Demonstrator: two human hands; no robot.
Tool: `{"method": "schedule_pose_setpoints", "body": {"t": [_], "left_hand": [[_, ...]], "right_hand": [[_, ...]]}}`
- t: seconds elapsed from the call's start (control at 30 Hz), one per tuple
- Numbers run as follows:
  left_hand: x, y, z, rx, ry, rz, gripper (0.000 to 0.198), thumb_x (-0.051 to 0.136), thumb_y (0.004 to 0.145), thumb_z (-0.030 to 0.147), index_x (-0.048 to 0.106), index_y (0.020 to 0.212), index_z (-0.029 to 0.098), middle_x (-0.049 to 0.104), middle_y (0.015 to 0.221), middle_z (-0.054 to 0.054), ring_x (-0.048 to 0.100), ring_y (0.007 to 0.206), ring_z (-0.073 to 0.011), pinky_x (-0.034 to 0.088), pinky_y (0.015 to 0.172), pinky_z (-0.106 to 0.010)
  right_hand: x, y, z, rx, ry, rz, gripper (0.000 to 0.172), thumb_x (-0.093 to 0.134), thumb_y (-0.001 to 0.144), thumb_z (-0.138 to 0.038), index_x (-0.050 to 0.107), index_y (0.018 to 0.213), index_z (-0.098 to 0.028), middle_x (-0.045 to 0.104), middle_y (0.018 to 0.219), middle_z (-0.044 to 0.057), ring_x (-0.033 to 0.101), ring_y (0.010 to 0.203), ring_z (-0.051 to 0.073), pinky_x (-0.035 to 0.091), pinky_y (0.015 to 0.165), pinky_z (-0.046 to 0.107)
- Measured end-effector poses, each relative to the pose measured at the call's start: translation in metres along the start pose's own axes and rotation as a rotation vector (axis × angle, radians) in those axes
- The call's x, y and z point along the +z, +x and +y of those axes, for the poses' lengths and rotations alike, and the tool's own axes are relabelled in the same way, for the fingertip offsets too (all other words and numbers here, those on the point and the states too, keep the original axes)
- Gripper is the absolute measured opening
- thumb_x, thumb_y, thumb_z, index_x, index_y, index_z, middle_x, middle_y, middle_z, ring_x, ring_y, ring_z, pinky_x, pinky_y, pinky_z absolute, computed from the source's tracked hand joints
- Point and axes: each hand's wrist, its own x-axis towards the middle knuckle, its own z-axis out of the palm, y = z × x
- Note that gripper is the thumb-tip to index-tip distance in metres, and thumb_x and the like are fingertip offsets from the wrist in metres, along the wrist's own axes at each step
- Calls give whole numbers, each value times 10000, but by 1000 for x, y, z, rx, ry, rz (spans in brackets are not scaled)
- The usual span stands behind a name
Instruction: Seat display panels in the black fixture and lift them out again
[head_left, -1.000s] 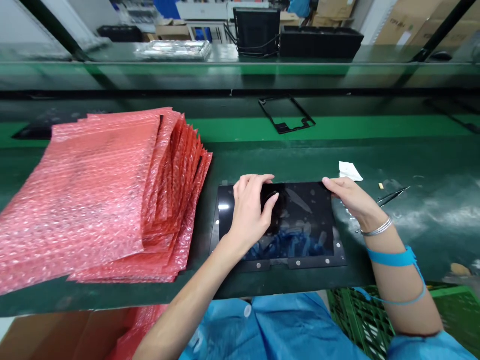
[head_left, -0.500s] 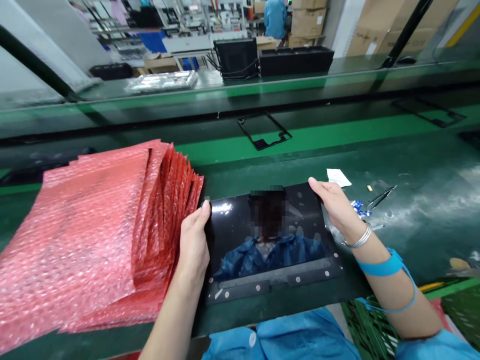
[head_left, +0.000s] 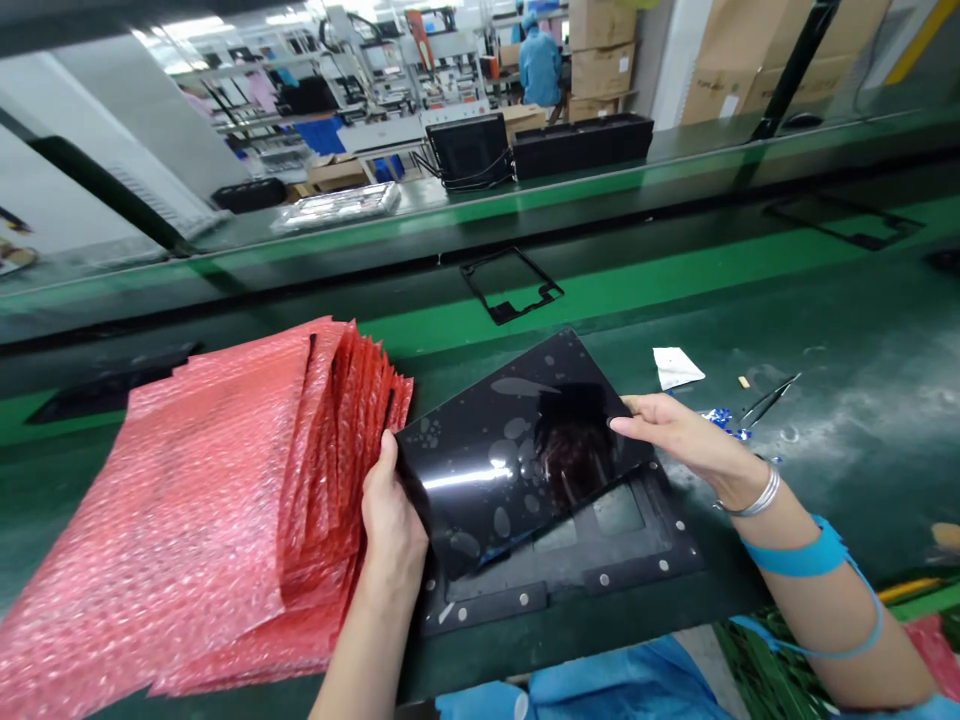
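Over blk frame: 1 display panel; L hand & R hand grip opp. edges, prob. for control.

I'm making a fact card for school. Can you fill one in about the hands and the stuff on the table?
Left hand: holds the left side of the black screen
Right hand: holds the screen's right side
Screen: shiny, turned at an angle over a dark base with round silver dots
Left of the screen: pile of pink bubble bags
Right of the screen: white paper, tweezers
Right arm: silver bracelet, blue band
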Motion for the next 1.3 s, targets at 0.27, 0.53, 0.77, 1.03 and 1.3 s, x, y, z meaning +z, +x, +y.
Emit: {"method": "schedule_pose_setpoints", "body": {"t": [0.27, 0.53, 0.77, 1.03, 1.3], "left_hand": [[4, -5, -3, 32, 24, -116, 375, 796, 733, 492, 747, 904, 162, 787, 948, -65, 707, 1066, -249, 543, 948, -324], [4, -30, 1, -200, 278, -611, 339, 871, 651, 405, 702, 701, 116, 748, 717, -122, 746, 741, -265, 450, 488, -225], [-2, -35, 8, -217, 213, -643, 392, 863, 663, 431, 700, 792, 99, 737, 739, -116, 717, 595, -225, 417, 453, -218], [-20, -26, 18, -219, -255, -564, 596, 636, 839, 634, 679, 1182, 149, 766, 1027, -179, 731, 859, -262, 500, 600, -273], [-26, -15, -29, -347, -297, -757, 580, 669, 781, 682, 763, 956, 137, 768, 771, -137, 704, 601, -195, 432, 489, -216]], "right_hand": [[-4, -6, 2, 59, 139, 62, 520, 822, 651, -550, 676, 984, -178, 682, 751, 44, 662, 580, 199, 564, 542, 312], [-28, -13, 4, 80, 149, 349, 382, 853, 628, -536, 724, 814, -228, 703, 882, 102, 669, 674, 238, 597, 621, 355], [-29, 9, -13, 174, 97, 321, 378, 879, 568, -536, 728, 734, -233, 671, 736, 116, 648, 593, 240, 574, 564, 347], [59, 145, -107, -31, 262, 204, 244, 813, 707, -357, 676, 837, -203, 709, 795, 53, 682, 695, 182, 581, 639, 263], [205, 303, -97, 50, 347, 62, 209, 576, 979, -332, 627, 1029, -136, 681, 985, 78, 661, 858, 166, 584, 705, 306]]}}
